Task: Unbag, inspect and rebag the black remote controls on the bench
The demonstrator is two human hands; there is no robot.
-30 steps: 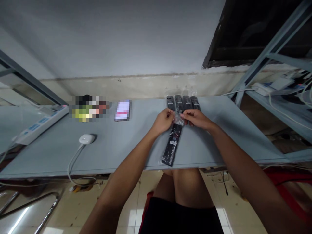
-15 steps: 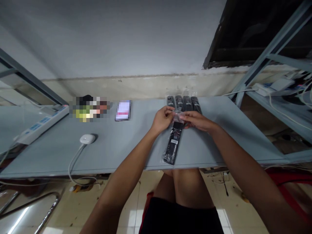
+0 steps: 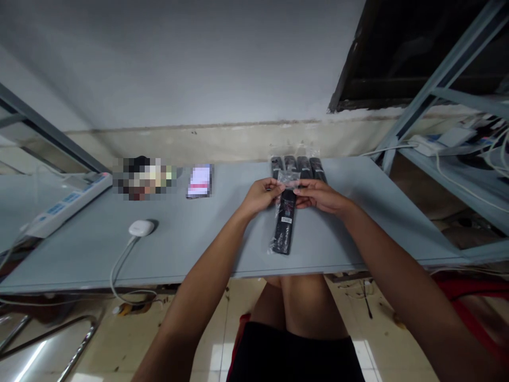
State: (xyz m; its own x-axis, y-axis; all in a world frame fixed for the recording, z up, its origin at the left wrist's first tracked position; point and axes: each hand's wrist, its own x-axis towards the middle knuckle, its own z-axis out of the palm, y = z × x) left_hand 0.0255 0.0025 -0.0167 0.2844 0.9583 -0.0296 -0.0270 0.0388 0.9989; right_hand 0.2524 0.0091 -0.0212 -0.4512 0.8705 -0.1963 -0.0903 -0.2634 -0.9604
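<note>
Look down on a wide, flat, grey-blue table [image 3: 199, 228]. See a row of four black, bar-shaped devices in clear plastic [image 3: 304, 167] along the table's back edge, right of centre. Nearer the table's front edge, hold one long, black, bar-shaped device [image 3: 283, 234], slightly tilted, inside a wrinkled, shiny, clear plastic sleeve [image 3: 289, 178]. Cannot tell about contact between its lower end and the table. Pinch the sleeve's top with a bare left hand [image 3: 260, 197] and a bare right hand [image 3: 322, 197], thumbs nearly meeting, fingers pointing inward. Notice, smallest, a white rectangular label [image 3: 286, 219] on the device's middle.
</note>
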